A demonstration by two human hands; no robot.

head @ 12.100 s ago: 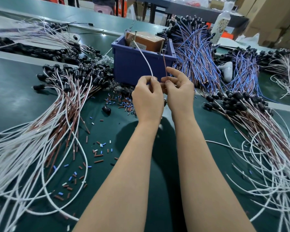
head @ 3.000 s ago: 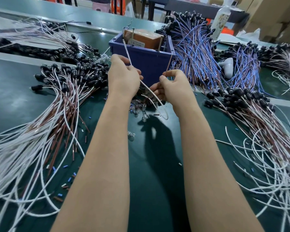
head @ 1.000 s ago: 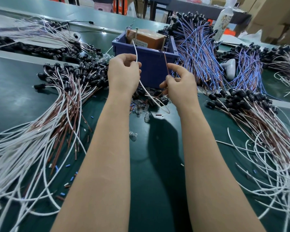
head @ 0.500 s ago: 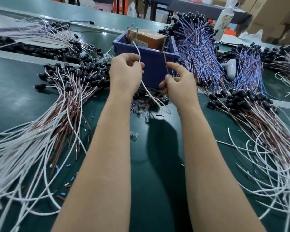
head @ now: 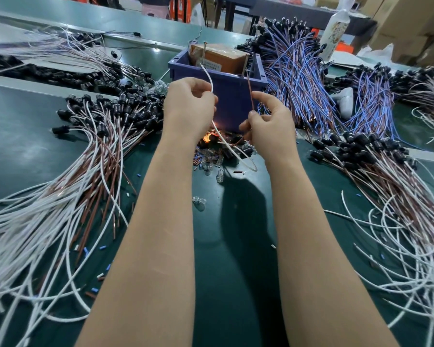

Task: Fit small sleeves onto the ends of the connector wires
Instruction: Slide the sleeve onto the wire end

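My left hand (head: 188, 106) pinches a white wire (head: 209, 76) whose free end curves up toward the blue bin. My right hand (head: 269, 121) pinches a brown wire (head: 250, 89) that stands upright in front of the bin. Both wires run down between my hands to a black connector (head: 226, 152) near a small orange glow on the mat. A loop of the white wire hangs below my right wrist. Small brown, blue and white sleeves (head: 208, 160) lie scattered on the green mat below my hands. Whether a sleeve sits in my fingers is hidden.
A blue bin (head: 232, 86) with a brown box stands behind my hands. Bundles of white and brown connector wires (head: 85, 156) fan out left and at right (head: 386, 186). Blue-wired bundles (head: 293, 78) lie behind. A white bottle (head: 335, 28) stands far right.
My left hand has drifted slightly right and down along the white wire. My right hand has stayed on the brown wire. An orange glow now shows at the connector.
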